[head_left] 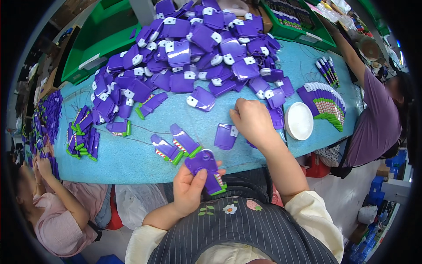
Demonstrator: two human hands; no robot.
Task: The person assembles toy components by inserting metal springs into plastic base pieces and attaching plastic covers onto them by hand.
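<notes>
Head view. Left hand (188, 190): closed around purple packaged item (205, 169) with green end, held just off near edge of blue tabletop (132, 163). Right hand (252, 121): palm down on tabletop, fingers curled; grip cannot be told. Loose purple pack (225, 135) just left of it. White round lid (299, 121) to right. Large purple pile (193, 48) toward far edge.
</notes>
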